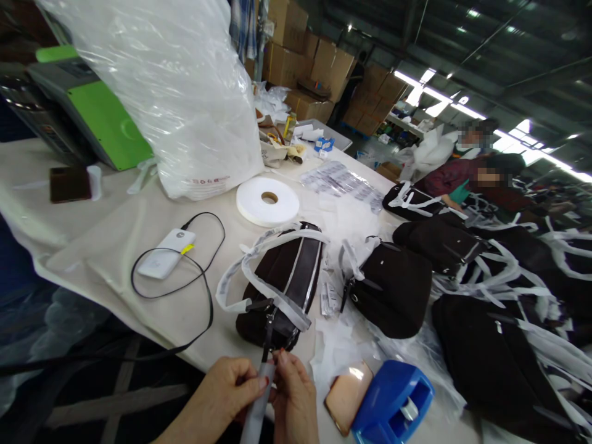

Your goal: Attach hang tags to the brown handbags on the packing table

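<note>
My left hand [234, 390] is closed, thumb and finger pinching a bag strap in a pale wrapping strip [255, 412]. Close beside it, my right hand [295, 394] has its fingers pressed together on the same strap, near the strap's dark end. That strap runs up to a black bag [303, 271] lying on the table just beyond my hands. Silver zips run along the bag, and its other strap, also wrapped in white, loops over it. Part of the held strap is hidden behind my fingers.
A blue tape dispenser [386, 401] and a phone [348, 394] lie right of my hands. Several black bags [393, 287] cover the right side. Behind are a white roll [282, 206] and a large plastic sack [185, 105]. A cabled power bank [167, 253] lies left. Two people work at far right.
</note>
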A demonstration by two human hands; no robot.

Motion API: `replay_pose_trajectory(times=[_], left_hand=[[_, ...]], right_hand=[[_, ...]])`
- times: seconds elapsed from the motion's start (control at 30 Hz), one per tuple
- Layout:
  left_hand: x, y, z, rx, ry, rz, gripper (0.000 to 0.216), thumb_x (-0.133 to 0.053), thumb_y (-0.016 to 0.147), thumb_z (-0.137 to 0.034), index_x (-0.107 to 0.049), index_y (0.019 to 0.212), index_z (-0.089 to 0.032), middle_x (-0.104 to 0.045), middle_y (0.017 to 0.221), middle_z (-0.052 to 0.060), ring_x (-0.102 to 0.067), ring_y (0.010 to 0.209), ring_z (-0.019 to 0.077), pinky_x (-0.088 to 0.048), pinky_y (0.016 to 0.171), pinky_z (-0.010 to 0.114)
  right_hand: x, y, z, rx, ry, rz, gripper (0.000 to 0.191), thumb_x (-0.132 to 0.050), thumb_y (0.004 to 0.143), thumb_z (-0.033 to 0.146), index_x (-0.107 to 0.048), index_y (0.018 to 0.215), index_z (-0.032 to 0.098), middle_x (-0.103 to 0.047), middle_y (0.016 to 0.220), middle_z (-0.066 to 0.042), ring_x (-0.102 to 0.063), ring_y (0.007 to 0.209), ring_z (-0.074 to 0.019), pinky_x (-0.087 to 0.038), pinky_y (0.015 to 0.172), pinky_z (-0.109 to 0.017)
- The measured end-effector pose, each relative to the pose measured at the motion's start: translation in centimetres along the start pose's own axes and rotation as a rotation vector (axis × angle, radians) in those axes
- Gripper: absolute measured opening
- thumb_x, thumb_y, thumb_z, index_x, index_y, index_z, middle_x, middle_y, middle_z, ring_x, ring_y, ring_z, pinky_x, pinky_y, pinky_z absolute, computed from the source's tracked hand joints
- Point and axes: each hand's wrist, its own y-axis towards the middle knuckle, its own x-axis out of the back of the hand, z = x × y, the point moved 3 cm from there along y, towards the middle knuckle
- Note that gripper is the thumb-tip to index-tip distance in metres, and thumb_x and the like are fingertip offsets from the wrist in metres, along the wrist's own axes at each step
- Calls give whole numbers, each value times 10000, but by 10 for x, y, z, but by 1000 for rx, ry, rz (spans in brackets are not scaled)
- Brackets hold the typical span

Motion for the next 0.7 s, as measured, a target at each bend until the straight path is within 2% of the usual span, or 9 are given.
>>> replay_pose_trajectory(times=[0.13, 0.17, 0.23, 0.3, 0.37, 0.43, 0.5, 0.6, 0.7], left_hand=[[-1, -4, 4, 76, -12, 65, 505, -623, 483, -656, -445, 533, -186, -509, 401, -7, -447, 363, 126, -315, 398, 231], [0, -5, 3, 80, -25, 71, 494, -614, 517, -646, -454, 555, -181, -530, 418, -2, -463, 370, 127, -321, 400, 225], [2, -8, 0, 84, -50, 88, 471, -610, 562, -623, -458, 576, -177, -540, 428, -7, -473, 371, 123, -325, 399, 217], [3, -10, -4, 89, -57, 104, 460, -621, 566, -609, -450, 573, -181, -524, 417, -22, -465, 358, 118, -325, 390, 216], [5, -11, -7, 91, -28, 103, 449, -631, 563, -595, -447, 570, -186, -507, 408, -34, -465, 355, 119, -329, 387, 217], [5, -11, -7, 104, 17, 89, 443, -636, 551, -588, -443, 566, -189, -498, 402, -39, -468, 358, 122, -328, 384, 217], [6, -11, -8, 123, 49, 73, 444, -637, 535, -588, -439, 562, -191, -496, 396, -41, -469, 357, 123, -327, 382, 216], [6, -13, -10, 136, 61, 83, 433, -634, 543, -578, -434, 567, -194, -502, 389, -39, -464, 342, 120, -311, 373, 210], [7, -16, -15, 128, 65, 99, 396, -620, 583, -546, -442, 578, -192, -518, 398, -28, -460, 337, 114, -298, 372, 207]], right_hand=[[8, 1, 7, 69, -180, -80, 435, -695, 581, 549, -615, 694, 136, -528, 557, 24, -417, 453, -66, -272, 391, -177], [12, 2, 13, 184, -285, -103, 387, -665, 641, 513, -620, 730, 139, -536, 578, 16, -432, 473, -75, -307, 408, -185], [15, 1, 34, 580, -574, -95, 221, -587, 764, 357, -630, 848, 157, -595, 718, -30, -522, 614, -121, -419, 515, -226], [6, -5, 57, 1009, -913, 74, 248, -480, 814, 156, -608, 1023, 190, -610, 941, -77, -554, 860, -169, -473, 716, -297], [-13, -10, 77, 1205, -1253, 415, 474, -395, 773, 11, -540, 1169, 228, -573, 1099, -87, -513, 1006, -182, -452, 839, -345], [-30, -10, 92, 1149, -1554, 713, 613, -396, 701, -39, -484, 1232, 256, -533, 1191, -72, -496, 1047, -181, -437, 877, -349], [-45, -6, 105, 1062, -1749, 866, 643, -447, 657, -22, -480, 1230, 266, -500, 1236, -66, -488, 1071, -195, -426, 895, -351], [-58, 2, 112, 1006, -1868, 977, 551, -534, 658, 39, -531, 1165, 255, -509, 1206, -59, -498, 1050, -198, -429, 875, -318], [-60, 10, 111, 1040, -1892, 1036, 361, -583, 707, 111, -607, 1043, 241, -542, 1140, -46, -520, 985, -181, -439, 817, -287]])
